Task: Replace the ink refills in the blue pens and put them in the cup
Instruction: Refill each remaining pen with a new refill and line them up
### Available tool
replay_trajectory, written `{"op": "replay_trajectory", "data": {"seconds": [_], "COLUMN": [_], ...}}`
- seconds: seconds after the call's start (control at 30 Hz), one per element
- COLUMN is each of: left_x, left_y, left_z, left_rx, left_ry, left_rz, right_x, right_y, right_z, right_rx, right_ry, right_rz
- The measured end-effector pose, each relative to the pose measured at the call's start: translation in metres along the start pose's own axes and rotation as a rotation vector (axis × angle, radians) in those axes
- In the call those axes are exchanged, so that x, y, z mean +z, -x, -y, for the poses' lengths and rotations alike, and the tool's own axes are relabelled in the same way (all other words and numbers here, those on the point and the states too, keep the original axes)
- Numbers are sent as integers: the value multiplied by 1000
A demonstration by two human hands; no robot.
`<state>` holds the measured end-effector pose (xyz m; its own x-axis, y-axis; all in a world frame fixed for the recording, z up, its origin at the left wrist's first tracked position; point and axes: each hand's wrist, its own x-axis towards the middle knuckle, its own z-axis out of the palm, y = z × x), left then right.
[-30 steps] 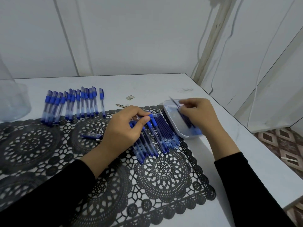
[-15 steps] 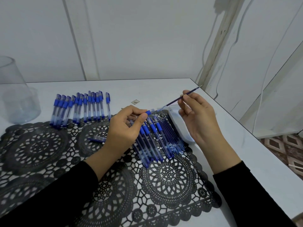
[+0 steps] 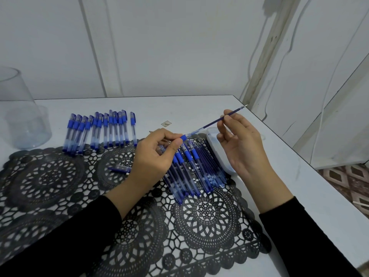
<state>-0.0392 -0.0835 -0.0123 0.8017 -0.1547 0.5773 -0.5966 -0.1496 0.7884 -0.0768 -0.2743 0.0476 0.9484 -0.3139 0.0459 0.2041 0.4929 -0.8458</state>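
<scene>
We see two hands held apart above a white table [image 3: 299, 184] covered by a black lace mat [image 3: 60, 186]. The left hand [image 3: 153, 154] curls around a pen barrel [image 3: 184, 137], gripping it near its blue collar. The right hand [image 3: 241, 144] pinches a thin ink refill [image 3: 213, 122] between thumb and forefinger; its rear end sits in the barrel and its tip points up and to the right. Beneath the hands lies a heap of blue pens [image 3: 187, 170], beside a white tray [image 3: 217, 154]. A row of capped pens [image 3: 99, 130] lies further back. A clear cup [image 3: 22, 116] stands at the far left.
</scene>
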Motion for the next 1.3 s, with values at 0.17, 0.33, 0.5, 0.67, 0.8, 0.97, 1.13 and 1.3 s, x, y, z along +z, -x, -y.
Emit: {"op": "replay_trajectory", "data": {"seconds": [0.17, 0.33, 0.5, 0.67, 0.8, 0.97, 1.13, 1.3], "left_x": [1, 0, 0, -1, -1, -1, -2, -2], "left_y": [0, 0, 0, 0, 1, 2, 2, 2], "left_z": [-1, -2, -2, -3, -5, -6, -8, -7], "left_rx": [21, 23, 17, 12, 24, 55, 124, 179], "left_ry": [0, -14, -4, 10, 19, 10, -86, -140], "left_rz": [11, -4, -6, 8, 27, 23, -47, -42], "right_x": [0, 0, 0, -1, -1, 0, 2, 5], "right_y": [0, 1, 1, 1, 0, 3, 6, 7], "right_z": [1, 1, 1, 0, -1, 1, 3, -3], "right_rx": [4, 5, 6, 19, 37, 3, -91, -130], "right_ry": [-14, -19, -28, -42, -68, -26, 82, 195], "right_rz": [3, 14, 11, 5, -14, -6, 23, 81]}}
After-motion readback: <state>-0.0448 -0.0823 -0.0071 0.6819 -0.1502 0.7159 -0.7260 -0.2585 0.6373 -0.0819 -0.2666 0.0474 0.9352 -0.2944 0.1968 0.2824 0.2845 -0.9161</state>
